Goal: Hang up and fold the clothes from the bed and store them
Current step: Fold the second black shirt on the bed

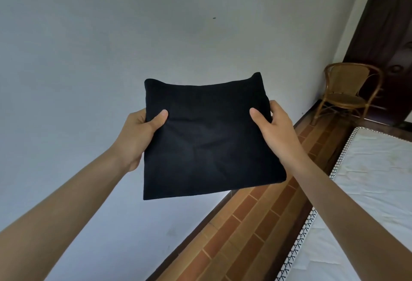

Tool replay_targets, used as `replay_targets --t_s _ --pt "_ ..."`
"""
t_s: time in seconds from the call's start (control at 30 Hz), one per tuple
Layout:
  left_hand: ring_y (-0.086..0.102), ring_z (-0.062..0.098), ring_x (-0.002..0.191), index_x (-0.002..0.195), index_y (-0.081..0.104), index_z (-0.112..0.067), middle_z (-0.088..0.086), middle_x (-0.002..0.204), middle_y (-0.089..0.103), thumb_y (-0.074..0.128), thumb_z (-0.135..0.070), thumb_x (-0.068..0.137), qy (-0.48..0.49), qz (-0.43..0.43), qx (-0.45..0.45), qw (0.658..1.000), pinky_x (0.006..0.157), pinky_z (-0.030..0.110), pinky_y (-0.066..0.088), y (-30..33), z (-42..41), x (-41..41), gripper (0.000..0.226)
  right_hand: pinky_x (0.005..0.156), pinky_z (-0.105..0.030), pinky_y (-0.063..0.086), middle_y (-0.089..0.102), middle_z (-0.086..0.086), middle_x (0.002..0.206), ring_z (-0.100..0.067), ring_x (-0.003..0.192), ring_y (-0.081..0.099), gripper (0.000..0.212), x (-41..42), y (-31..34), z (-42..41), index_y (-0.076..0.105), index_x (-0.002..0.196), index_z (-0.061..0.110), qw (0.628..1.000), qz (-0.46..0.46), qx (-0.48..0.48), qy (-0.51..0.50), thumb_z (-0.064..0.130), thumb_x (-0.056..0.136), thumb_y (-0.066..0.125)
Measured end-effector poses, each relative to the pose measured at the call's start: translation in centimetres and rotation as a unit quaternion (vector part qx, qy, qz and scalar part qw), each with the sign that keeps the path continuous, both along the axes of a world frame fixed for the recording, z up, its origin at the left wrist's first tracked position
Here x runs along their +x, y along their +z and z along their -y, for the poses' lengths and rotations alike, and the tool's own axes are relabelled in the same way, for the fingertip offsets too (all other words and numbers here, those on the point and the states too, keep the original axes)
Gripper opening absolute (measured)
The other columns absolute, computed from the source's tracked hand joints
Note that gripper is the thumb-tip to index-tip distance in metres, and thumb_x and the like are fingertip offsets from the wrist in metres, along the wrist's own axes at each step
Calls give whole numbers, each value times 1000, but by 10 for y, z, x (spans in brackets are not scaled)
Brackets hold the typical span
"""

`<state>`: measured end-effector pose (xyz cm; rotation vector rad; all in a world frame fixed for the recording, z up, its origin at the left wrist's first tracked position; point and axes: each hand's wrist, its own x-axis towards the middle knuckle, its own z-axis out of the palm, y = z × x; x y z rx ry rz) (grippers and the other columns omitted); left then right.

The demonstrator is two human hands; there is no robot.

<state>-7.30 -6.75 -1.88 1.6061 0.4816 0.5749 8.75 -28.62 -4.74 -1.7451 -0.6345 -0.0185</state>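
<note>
A black garment [205, 140], folded into a flat square, is held up in the air in front of a pale wall. My left hand [139, 133] grips its left edge, thumb on top and fingers hidden underneath. My right hand [275, 124] grips the right edge the same way, thumb pressed on the upper face. Both arms are stretched forward. The bed [365, 191], with a white mattress and patterned edge trim, lies at the lower right.
A pale wall [111, 35] fills the left and middle. A strip of brick-patterned floor [249, 225] runs between wall and bed. A wicker chair [350, 93] stands at the far right beside a dark wooden door [388, 24].
</note>
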Motion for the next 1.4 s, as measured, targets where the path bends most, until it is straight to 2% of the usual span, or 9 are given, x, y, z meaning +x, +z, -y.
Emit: replay_targets --t_s 0.23,0.4,0.53,0.6,0.73,0.93,1.07,1.27,1.4 --pt "72 12 86 108 69 -16 -2 97 75 55 -28 98 -58 -17 7 998 64 19 57 -1 -38 114 21 79 -26 52 61 13 106 -6 95 62 24 90 -11 -27 52 119 25 997 -21 -9 -68 40 100 52" --pt "71 9 90 112 68 -20 -5 102 74 54 -29 99 -102 -16 15 995 69 18 56 8 -56 203 21 68 -13 42 57 20 101 2 89 58 21 159 2 -30 49 119 27 994 -3 -15 -107 37 100 52" --pt "70 8 93 114 67 -22 -7 104 73 54 -30 99 -134 -10 5 991 75 20 56 3 -57 265 22 65 -10 41 57 22 98 6 86 56 19 203 3 -23 50 117 27 989 9 -36 -145 35 100 52" --pt "70 10 94 114 68 -22 -6 105 73 55 -30 98 -152 -15 -8 988 81 25 56 -3 -54 298 22 69 -10 42 58 22 100 6 89 57 19 222 0 -15 51 116 27 985 12 -43 -167 35 100 53" --pt "68 16 101 119 67 -20 -3 110 72 56 -30 98 -201 -28 -32 979 91 35 54 -13 -36 369 26 86 -27 47 61 19 103 -1 98 59 17 263 -7 10 53 115 28 973 4 -50 -226 35 99 55" --pt "69 14 100 116 68 -22 -6 109 73 56 -29 99 -288 -2 -27 957 87 31 55 -3 -6 491 22 83 -26 46 59 16 104 -8 99 59 29 344 5 42 52 125 22 947 12 -68 -313 36 100 53" --pt "69 14 100 115 68 -23 -5 109 72 55 -28 99 -324 38 -28 945 86 32 54 17 7 581 21 90 -33 51 60 14 109 -8 100 60 32 415 28 54 50 128 23 931 41 -81 -354 39 100 51" --pt "64 16 105 127 61 -16 -3 115 68 54 -29 99 -360 67 -31 930 88 32 53 46 31 709 31 67 -15 42 52 22 93 1 82 54 19 511 70 70 44 113 25 897 73 -96 -424 38 101 48" --pt "64 12 101 125 61 -17 -6 111 67 54 -28 99 -390 71 -45 917 76 24 51 51 57 775 29 78 -25 46 53 21 95 0 84 55 25 557 78 88 46 120 22 881 68 -87 -460 38 101 49"
